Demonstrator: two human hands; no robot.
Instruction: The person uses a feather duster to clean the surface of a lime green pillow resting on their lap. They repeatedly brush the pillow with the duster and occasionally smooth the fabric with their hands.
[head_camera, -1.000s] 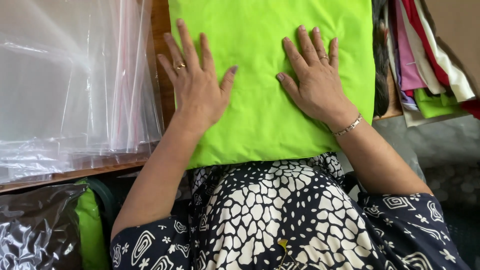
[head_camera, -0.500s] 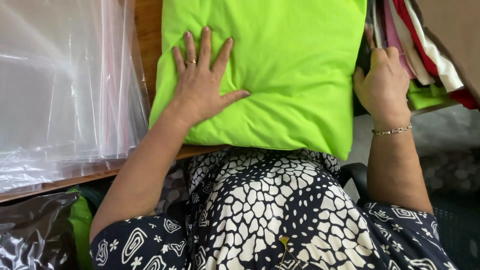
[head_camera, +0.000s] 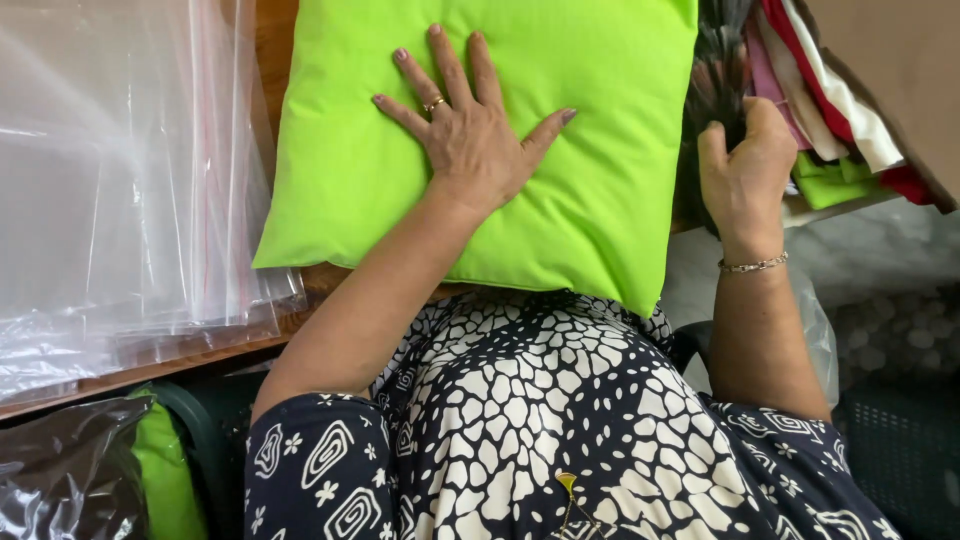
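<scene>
A bright green stuffed cushion lies on the wooden table edge in front of me, its lower corner hanging over my lap. My left hand, with a ring on one finger, presses flat on the cushion's middle with fingers spread. My right hand, with a bracelet at the wrist, is off the cushion at its right side, fingers curled on a dark folded fabric at the edge of a fabric pile. What exactly it grips is partly hidden.
A stack of clear plastic bags covers the table's left part. Folded fabrics in red, white, pink and green are piled at the right. A plastic bag with something green sits low at the left. My patterned dress fills the foreground.
My right hand has left the cushion's top and moved right to the fabric pile, where it curled. The cushion has shifted right and up under my left hand.
</scene>
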